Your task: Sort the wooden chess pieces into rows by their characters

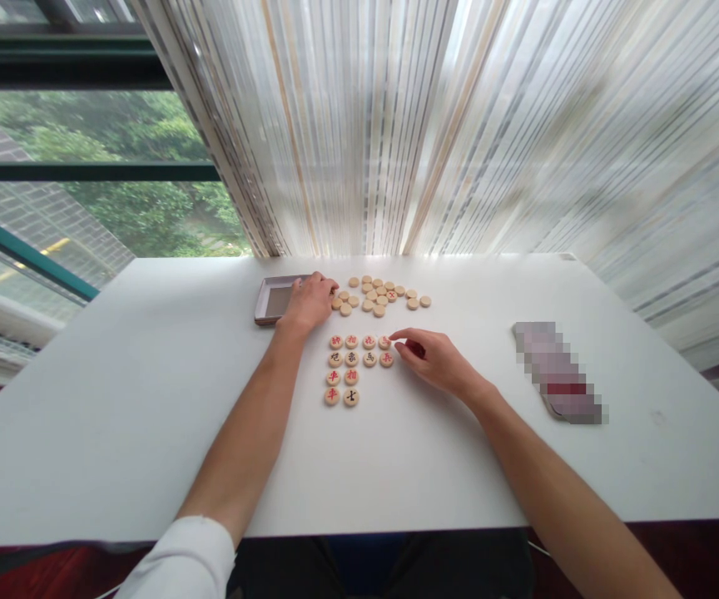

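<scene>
My left hand (310, 303) reaches to the left edge of a loose group of round wooden Chinese chess pieces (379, 311). Its fingers are bent together over one piece there, mostly hidden by the fingertips. Nearer to me, several face-up pieces with red or black characters form neat rows (351, 359). At the right end of the top row, the index fingertip of my right hand (427, 356) touches the edge of a red-marked piece (385, 342). That hand's thumb is apart from the index finger, and its other fingers curl inward.
A shallow open box (262, 309) stands beside my left hand. Most loose pieces lie blank side up; one shows a red mark (392, 295). A pixelated pinkish object (556, 370) lies at right on the white table (147, 399). A striped string curtain (359, 125) hangs behind.
</scene>
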`<action>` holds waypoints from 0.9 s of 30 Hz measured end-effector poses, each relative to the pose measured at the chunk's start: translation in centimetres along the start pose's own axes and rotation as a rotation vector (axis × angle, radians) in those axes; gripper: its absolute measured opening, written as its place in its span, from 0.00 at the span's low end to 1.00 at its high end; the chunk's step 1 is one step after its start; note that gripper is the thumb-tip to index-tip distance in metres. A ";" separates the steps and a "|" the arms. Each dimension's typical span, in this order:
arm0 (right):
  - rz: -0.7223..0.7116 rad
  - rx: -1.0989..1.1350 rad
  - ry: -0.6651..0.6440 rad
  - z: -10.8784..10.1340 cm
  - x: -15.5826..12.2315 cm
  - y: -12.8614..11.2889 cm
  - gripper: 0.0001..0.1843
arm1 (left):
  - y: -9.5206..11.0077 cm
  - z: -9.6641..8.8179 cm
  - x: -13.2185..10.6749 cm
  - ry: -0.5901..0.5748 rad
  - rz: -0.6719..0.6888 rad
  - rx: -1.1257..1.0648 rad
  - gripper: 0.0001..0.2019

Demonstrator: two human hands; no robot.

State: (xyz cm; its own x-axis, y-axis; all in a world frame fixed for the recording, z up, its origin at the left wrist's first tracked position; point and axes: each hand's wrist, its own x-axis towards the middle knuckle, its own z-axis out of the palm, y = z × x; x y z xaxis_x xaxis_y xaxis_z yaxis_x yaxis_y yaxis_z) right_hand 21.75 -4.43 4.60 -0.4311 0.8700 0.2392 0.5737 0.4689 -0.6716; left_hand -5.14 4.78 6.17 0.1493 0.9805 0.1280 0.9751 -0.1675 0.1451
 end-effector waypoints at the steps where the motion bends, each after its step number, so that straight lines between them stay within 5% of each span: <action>1: -0.001 0.000 0.003 0.0 0.0 0.0 0.13 | 0.0 0.0 0.0 0.004 0.001 -0.006 0.16; 11: -0.030 -0.009 0.049 0.1 0.0 0.1 0.13 | 0.8 -1.6 -0.1 0.045 0.088 -0.219 0.10; 18: -0.098 0.051 0.219 0.1 0.3 0.0 0.14 | 5.7 -3.9 -1.7 -0.171 0.342 -0.647 0.10; 22: -0.091 0.120 0.287 0.1 0.2 -0.2 0.18 | 8.4 -4.4 -2.6 -0.257 0.432 -0.671 0.09; 27: -0.089 0.121 0.327 0.1 0.2 -0.3 0.18 | 9.4 -4.3 -2.9 -0.251 0.430 -0.647 0.09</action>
State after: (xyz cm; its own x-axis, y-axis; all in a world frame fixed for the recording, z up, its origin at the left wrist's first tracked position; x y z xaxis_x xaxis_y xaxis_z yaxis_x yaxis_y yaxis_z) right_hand 21.40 -4.38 4.76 -0.2190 0.8384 0.4992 0.4484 0.5408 -0.7116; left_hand 2.89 -0.12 11.42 0.5960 0.7980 0.0892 0.5480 -0.4854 0.6813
